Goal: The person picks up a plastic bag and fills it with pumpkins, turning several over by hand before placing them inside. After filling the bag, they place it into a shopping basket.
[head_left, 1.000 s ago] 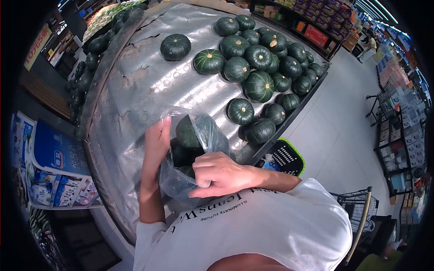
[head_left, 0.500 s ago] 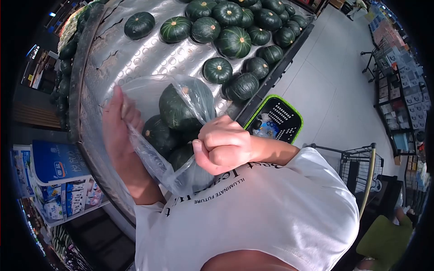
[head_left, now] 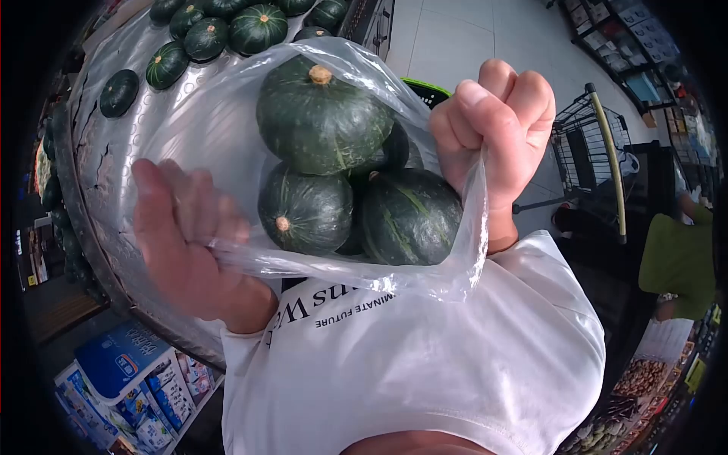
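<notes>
Both hands are up close, apart, with a clear plastic bag stretched between them. The right hand is a tight fist clamped on the bag's right edge. The left hand, blurred, has its fingers curled, gripping the left edge. Dark green squashes sit inside the bag, near the chest, with the metal display table far left.

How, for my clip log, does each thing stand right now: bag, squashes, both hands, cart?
plastic bag: held up in the air, gripped at both edges.
bagged squashes: at least three, piled; top one stem up.
left hand: closed on the bag's edge, blurred.
right hand: fist clenched on the other edge.
display squashes: lying loose, unbagged.
shopping cart: standing upright.
</notes>
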Demonstrator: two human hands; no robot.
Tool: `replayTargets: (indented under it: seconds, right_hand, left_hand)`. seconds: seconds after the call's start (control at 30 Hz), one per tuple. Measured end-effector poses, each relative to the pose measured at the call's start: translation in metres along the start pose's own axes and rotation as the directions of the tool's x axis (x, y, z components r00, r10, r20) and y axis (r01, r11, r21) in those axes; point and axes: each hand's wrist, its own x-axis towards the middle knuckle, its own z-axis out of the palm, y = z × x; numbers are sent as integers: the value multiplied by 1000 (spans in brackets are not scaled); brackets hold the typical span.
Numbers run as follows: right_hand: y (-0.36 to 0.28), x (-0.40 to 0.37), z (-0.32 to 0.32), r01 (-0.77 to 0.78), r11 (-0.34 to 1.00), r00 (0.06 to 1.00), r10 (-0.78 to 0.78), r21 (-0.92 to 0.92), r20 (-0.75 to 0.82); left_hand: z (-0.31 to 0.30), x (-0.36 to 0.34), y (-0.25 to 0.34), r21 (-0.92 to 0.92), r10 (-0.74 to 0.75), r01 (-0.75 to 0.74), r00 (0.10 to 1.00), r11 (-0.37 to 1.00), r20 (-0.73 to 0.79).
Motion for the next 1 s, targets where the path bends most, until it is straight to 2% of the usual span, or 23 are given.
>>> replayTargets:
  seconds: [0.03,0.1,0.13,0.2,0.27,0.3,0.37,0.5,0.6,0.7,0.83,0.97,1.0]
  right_hand:
    - [-11,-16,-9,2,997,1000,-4,-73,-27]
    - [-26,-50,-20,-54,989,979,26,-134,-203]
    - [-33,-68,-25,-112,983,949,64,-143,-307]
    - [-45,-104,-37,-244,956,838,123,-164,-532]
    - [-52,-140,-56,-336,930,734,160,-149,-660]
    - [-54,-156,-62,-362,919,710,162,-158,-686]
    - [-58,-185,-73,-416,895,652,171,-160,-739]
    - [-63,-214,-97,-473,875,570,218,-99,-792]
    - [-54,-224,-123,-493,870,505,313,29,-805]
    - [-39,-216,-150,-529,843,365,330,98,-871]
    - [-21,-195,-205,-559,793,270,452,244,-850]
    - [10,-158,-276,-642,679,213,605,357,-767]
    - [19,-147,-293,-677,628,171,640,383,-749]
  left_hand:
    - [3,-4,-10,49,-63,59,994,997,84]
    - [0,-14,-36,160,-190,155,953,975,237]
    - [-4,-21,-52,202,-221,171,940,964,259]
    - [-18,-38,-89,299,-264,162,901,940,344]
    - [-34,-54,-123,429,-304,92,836,899,456]
    - [-38,-62,-136,505,-336,51,803,861,492]
    - [-37,-78,-158,465,-311,16,763,885,567]
    - [-47,-102,-197,480,-302,-26,748,877,591]
    - [-55,-108,-217,523,-349,-7,736,853,580]
    - [-56,-108,-246,547,-360,32,786,836,503]
    - [-39,-90,-273,631,-376,77,855,772,357]
    - [-20,-52,-322,693,-401,225,911,685,100]
    - [-13,-42,-337,661,-361,239,931,712,53]
